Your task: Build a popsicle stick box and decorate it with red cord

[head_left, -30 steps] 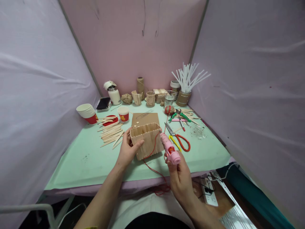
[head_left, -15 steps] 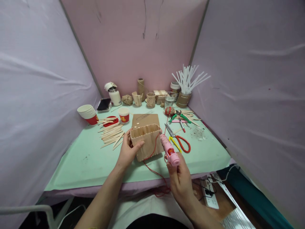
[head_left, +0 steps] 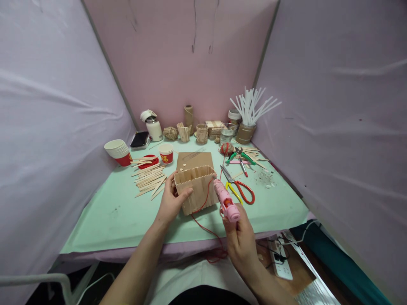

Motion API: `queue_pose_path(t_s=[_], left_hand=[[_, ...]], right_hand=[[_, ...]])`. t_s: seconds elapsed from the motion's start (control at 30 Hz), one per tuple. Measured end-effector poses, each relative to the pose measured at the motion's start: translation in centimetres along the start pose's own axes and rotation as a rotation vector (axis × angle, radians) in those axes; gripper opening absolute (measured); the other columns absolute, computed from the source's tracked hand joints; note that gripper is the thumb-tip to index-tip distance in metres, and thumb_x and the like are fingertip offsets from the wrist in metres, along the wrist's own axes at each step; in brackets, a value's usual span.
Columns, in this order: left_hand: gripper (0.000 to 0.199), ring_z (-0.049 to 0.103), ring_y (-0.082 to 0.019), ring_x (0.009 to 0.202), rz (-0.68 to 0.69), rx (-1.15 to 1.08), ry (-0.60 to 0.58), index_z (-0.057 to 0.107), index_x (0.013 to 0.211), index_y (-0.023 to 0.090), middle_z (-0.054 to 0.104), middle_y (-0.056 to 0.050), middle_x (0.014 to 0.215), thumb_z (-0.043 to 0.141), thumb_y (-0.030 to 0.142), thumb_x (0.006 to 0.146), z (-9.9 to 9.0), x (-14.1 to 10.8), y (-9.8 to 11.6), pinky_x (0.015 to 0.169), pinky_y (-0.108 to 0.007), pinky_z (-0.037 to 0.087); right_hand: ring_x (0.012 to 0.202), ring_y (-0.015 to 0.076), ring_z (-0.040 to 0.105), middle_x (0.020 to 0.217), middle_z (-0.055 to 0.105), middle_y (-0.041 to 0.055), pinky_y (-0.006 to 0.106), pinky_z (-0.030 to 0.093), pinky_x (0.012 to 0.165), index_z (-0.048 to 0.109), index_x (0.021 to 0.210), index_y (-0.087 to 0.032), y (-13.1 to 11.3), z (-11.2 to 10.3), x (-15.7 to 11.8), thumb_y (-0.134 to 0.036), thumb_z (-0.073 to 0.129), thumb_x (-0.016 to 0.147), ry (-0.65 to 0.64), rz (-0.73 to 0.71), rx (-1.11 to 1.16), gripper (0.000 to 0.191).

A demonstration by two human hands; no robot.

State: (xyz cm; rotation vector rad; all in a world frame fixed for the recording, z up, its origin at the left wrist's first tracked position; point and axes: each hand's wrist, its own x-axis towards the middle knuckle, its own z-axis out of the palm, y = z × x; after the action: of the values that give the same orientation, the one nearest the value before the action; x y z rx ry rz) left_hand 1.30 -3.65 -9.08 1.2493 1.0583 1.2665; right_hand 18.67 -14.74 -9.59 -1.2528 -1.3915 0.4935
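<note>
My left hand (head_left: 173, 197) grips the left side of an open-topped box made of wooden craft sticks (head_left: 197, 192), thumb on its front face and fingers behind. The box is tilted a little above the table. In my right hand (head_left: 240, 233) is a pink hot glue gun (head_left: 226, 199), its nozzle at the box's upper right corner. Red yarn (head_left: 203, 228) runs across the front face of the box and hangs down past the table edge to my lap. Behind the box lies a piece of brown cardboard (head_left: 194, 159).
Loose craft sticks (head_left: 149, 178) and a paper cup (head_left: 165, 153) are on the left. Red-and-yellow-handled scissors (head_left: 238, 185), green pliers (head_left: 241, 156) and a yarn ball (head_left: 227, 148) lie on the right. White glue sticks (head_left: 251, 106) stand behind, near stacked paper cups (head_left: 119, 151) and jars.
Almost nothing differs. The view has shifted very slightly, while both hands, the box and the glue gun keep their places.
</note>
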Motion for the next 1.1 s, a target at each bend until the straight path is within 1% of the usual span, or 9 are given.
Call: queue_pose_path(t_s=[0.23, 0.4, 0.83, 1.1], left_hand=[[0.082, 0.057, -0.027, 0.117, 0.005, 0.006, 0.006, 0.036, 0.136, 0.023, 0.055, -0.012, 0.132, 0.077, 0.038, 0.067, 0.11, -0.01, 0.1, 0.094, -0.038, 0.05], [0.081, 0.057, -0.026, 0.117, 0.013, -0.009, -0.001, 0.037, 0.135, 0.024, 0.055, -0.012, 0.133, 0.078, 0.038, 0.067, 0.03, 0.07, -0.06, 0.093, -0.036, 0.05], [0.08, 0.058, -0.025, 0.115, -0.006, -0.02, 0.004, 0.036, 0.133, 0.022, 0.056, -0.012, 0.131, 0.078, 0.036, 0.066, 0.11, 0.04, -0.02, 0.093, -0.036, 0.05], [0.078, 0.057, -0.025, 0.117, -0.003, -0.014, 0.003, 0.037, 0.133, 0.022, 0.056, -0.012, 0.132, 0.077, 0.036, 0.067, 0.12, -0.05, 0.11, 0.093, -0.036, 0.05]], right_hand=[[0.08, 0.0162, 0.05, 0.09, 0.052, 0.0027, 0.029, 0.042, 0.072, 0.052, 0.102, -0.021, 0.05, -0.04, 0.01, -0.028, 0.038, 0.098, 0.008, -0.015, -0.003, 0.015], [0.078, 0.0159, 0.05, 0.088, 0.051, 0.0021, 0.028, 0.042, 0.07, 0.051, 0.101, -0.022, 0.05, 0.06, -0.05, -0.027, 0.038, 0.098, 0.026, -0.022, -0.019, 0.015], [0.078, 0.0162, 0.049, 0.088, 0.051, 0.0021, 0.029, 0.042, 0.07, 0.051, 0.1, -0.022, 0.26, 0.08, -0.1, -0.029, 0.038, 0.098, 0.017, -0.006, -0.022, 0.015], [0.077, 0.0161, 0.049, 0.086, 0.05, 0.0016, 0.029, 0.041, 0.069, 0.051, 0.1, -0.022, 0.24, 0.07, -0.05, -0.028, 0.038, 0.098, 0.018, -0.028, -0.028, 0.015]])
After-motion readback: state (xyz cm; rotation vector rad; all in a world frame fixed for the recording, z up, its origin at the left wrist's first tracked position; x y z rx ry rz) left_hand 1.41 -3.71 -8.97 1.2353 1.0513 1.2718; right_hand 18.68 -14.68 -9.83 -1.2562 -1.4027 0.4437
